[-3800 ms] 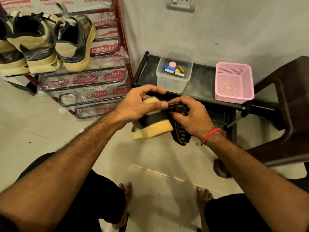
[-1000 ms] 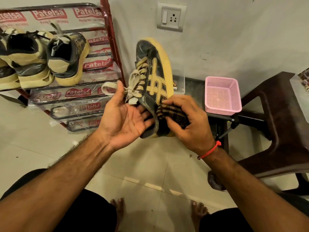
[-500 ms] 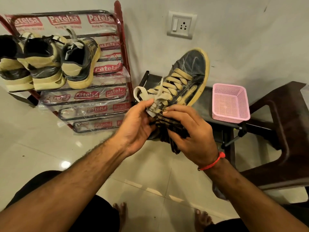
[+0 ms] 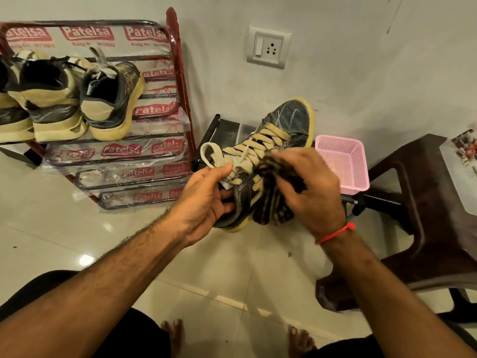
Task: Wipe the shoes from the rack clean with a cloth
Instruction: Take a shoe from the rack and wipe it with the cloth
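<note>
At centre frame, our left hand (image 4: 204, 202) grips the shoe (image 4: 273, 151) by its heel; since a moment ago our right hand (image 4: 312, 192), fingers clutching the cloth (image 4: 271, 202), has climbed from the side toward the laces. Three shoes wait on the rack (image 4: 178, 73), upper left.

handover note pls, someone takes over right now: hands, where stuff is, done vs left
Left hand: grips the shoe at the heel end, toe pointing up and away.
Right hand: holds the cloth against the shoe's side, by the laces.
Three more shoes sit on the rack, top shelf, heels out.
Done: one shoe off the rack and under the cloth.
Left: finish this shoe, put it back, then wipe the rest. Can't tell whether any on the rack are already clean.
</note>
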A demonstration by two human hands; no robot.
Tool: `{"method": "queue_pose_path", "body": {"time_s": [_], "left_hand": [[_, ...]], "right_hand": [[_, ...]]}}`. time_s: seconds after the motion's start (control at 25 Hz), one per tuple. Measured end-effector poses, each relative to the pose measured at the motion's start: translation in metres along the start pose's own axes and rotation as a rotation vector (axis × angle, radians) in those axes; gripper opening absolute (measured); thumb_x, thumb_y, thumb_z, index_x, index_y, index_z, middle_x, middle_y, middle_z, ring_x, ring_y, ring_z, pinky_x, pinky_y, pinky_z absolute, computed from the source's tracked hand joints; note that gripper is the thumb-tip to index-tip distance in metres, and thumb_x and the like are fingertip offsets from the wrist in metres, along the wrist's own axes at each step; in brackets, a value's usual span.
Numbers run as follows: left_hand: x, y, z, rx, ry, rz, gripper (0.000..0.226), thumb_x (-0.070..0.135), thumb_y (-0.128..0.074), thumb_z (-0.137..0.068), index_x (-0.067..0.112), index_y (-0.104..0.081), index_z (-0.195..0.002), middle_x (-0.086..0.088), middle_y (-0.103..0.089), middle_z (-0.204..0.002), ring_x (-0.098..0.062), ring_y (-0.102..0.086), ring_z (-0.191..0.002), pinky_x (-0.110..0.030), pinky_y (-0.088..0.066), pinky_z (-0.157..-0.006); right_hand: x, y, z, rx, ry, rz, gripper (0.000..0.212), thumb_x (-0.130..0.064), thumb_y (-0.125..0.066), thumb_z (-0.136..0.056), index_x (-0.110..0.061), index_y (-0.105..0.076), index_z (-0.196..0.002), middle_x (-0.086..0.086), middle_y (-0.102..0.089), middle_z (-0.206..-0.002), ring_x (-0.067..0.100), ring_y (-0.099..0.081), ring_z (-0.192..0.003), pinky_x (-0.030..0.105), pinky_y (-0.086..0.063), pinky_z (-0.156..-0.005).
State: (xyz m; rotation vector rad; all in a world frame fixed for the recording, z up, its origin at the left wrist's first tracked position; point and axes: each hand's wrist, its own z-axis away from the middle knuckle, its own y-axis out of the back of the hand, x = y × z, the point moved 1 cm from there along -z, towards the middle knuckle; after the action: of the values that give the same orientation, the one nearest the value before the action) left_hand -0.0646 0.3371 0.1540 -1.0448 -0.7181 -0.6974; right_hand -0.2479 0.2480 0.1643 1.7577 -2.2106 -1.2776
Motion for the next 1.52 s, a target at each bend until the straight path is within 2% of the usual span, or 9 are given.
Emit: {"method": "queue_pose_path", "body": {"time_s": [0.12,0.28,0.44,0.6,0.76,0.96,1.12,1.32,1.52], "left_hand": [[-0.004,0.0,-0.001,0.004,0.038,-0.03,0.042,0.02,-0.054,-0.104,-0.005,-0.049,-0.137,-0.019,-0.069,-0.125,-0.036,-0.068,-0.115,-0.054,-0.054,-0.1],[0.004,0.006,-0.003,0.068,-0.006,-0.116,0.031,0.02,-0.051,-0.103,0.002,-0.059,-0.126,-0.019,-0.069,-0.11,-0.024,-0.067,-0.091,-0.037,-0.058,-0.074],[0.006,0.006,-0.002,0.097,0.024,-0.145,0.034,0.023,-0.051,-0.104,0.001,-0.06,-0.128,-0.019,-0.073,-0.118,-0.031,-0.073,-0.1,-0.048,-0.06,-0.089],[0.01,0.012,-0.002,0.163,0.024,-0.189,0.045,0.031,-0.059,-0.101,0.001,-0.055,-0.135,-0.023,-0.068,-0.126,-0.035,-0.07,-0.111,-0.052,-0.056,-0.097],[0.013,0.011,-0.003,0.141,0.032,-0.163,0.048,0.026,-0.058,-0.102,-0.003,-0.048,-0.139,-0.023,-0.069,-0.124,-0.04,-0.068,-0.115,-0.058,-0.056,-0.096],[0.011,0.01,-0.002,0.159,0.033,-0.209,0.054,0.031,-0.06,-0.101,-0.007,-0.049,-0.137,-0.026,-0.067,-0.126,-0.033,-0.071,-0.105,-0.046,-0.06,-0.086],[0.013,0.01,-0.002,0.138,0.049,-0.143,0.043,0.027,-0.054,-0.105,-0.004,-0.057,-0.134,-0.022,-0.072,-0.119,-0.033,-0.073,-0.104,-0.047,-0.063,-0.083],[0.016,0.018,-0.007,0.192,0.076,-0.055,0.035,0.026,-0.052,-0.105,0.003,-0.064,-0.128,-0.016,-0.076,-0.103,-0.022,-0.075,-0.078,-0.036,-0.065,-0.065],[0.023,0.023,-0.005,0.142,0.156,0.033,0.032,0.026,-0.048,-0.105,0.008,-0.063,-0.128,-0.011,-0.072,-0.105,-0.017,-0.072,-0.077,-0.031,-0.058,-0.081]], "right_hand": [[0.004,0.006,0.0,0.027,-0.083,0.033,0.035,-0.004,-0.07,-0.086,-0.003,-0.067,-0.122,0.015,-0.064,-0.115,0.021,-0.06,-0.108,0.021,-0.048,-0.1],[-0.028,-0.021,0.023,-0.187,0.171,-0.02,0.036,-0.004,-0.066,-0.087,-0.002,-0.066,-0.124,0.017,-0.062,-0.116,0.023,-0.061,-0.108,0.027,-0.052,-0.097],[0.007,0.007,-0.003,0.014,-0.054,0.031,0.039,0.0,-0.071,-0.084,-0.003,-0.068,-0.122,0.015,-0.062,-0.112,0.019,-0.059,-0.105,0.018,-0.048,-0.097],[-0.034,-0.023,0.026,-0.197,0.162,-0.02,0.038,-0.004,-0.069,-0.085,-0.003,-0.067,-0.123,0.016,-0.062,-0.114,0.021,-0.06,-0.106,0.026,-0.051,-0.096],[0.003,0.008,-0.002,0.003,-0.028,0.039,0.039,0.001,-0.073,-0.083,-0.004,-0.068,-0.122,0.014,-0.063,-0.112,0.013,-0.057,-0.105,0.014,-0.045,-0.098],[-0.031,-0.02,0.029,-0.168,0.17,0.033,0.037,-0.005,-0.069,-0.085,-0.004,-0.068,-0.122,0.015,-0.064,-0.114,0.02,-0.06,-0.106,0.023,-0.052,-0.096],[0.005,0.008,-0.002,0.023,-0.024,0.051,0.038,0.001,-0.074,-0.082,-0.004,-0.07,-0.119,0.015,-0.064,-0.108,0.022,-0.063,-0.099,0.019,-0.05,-0.093],[-0.047,-0.032,0.042,-0.316,0.263,-0.069,0.035,-0.011,-0.066,-0.088,-0.004,-0.068,-0.122,0.016,-0.063,-0.113,0.026,-0.064,-0.1,0.037,-0.059,-0.082],[-0.009,-0.005,0.013,-0.076,0.035,-0.011,0.036,-0.001,-0.073,-0.083,-0.002,-0.069,-0.12,0.015,-0.062,-0.106,0.022,-0.062,-0.097,0.037,-0.056,-0.084]]}}
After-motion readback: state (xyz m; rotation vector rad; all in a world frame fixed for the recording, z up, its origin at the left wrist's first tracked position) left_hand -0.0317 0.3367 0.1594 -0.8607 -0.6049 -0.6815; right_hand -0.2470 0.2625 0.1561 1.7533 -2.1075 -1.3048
